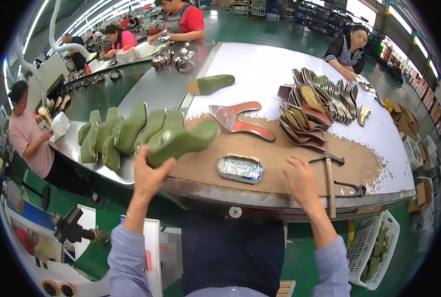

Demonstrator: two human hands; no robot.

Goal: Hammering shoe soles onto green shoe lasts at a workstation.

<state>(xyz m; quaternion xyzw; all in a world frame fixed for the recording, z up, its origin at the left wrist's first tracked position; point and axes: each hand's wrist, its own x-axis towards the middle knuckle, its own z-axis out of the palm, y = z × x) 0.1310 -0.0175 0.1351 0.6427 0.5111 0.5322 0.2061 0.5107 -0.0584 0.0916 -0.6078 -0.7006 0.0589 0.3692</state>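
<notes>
My left hand [150, 171] grips one end of a green shoe last [178, 142], thumb and fingers apart around it. The last is raised over the table's left part and slightly blurred. Several more green lasts [134, 128] stand close together on the metal surface behind it. My right hand [299, 180] hovers over the brown board, fingers spread and holding nothing. Between my hands lies an open box of small shiny pieces [240, 169]. Two red-faced insoles [252, 129] lie beyond it. A hammer [330, 183] and pincers [351, 189] rest right of my right hand.
A heap of metal-edged insoles [307, 109] is at the back right of the worktable [260, 67]. Another green last [211, 84] lies at its far left. A white crate [373, 250] with lasts stands on the floor at right. Several people work around the table.
</notes>
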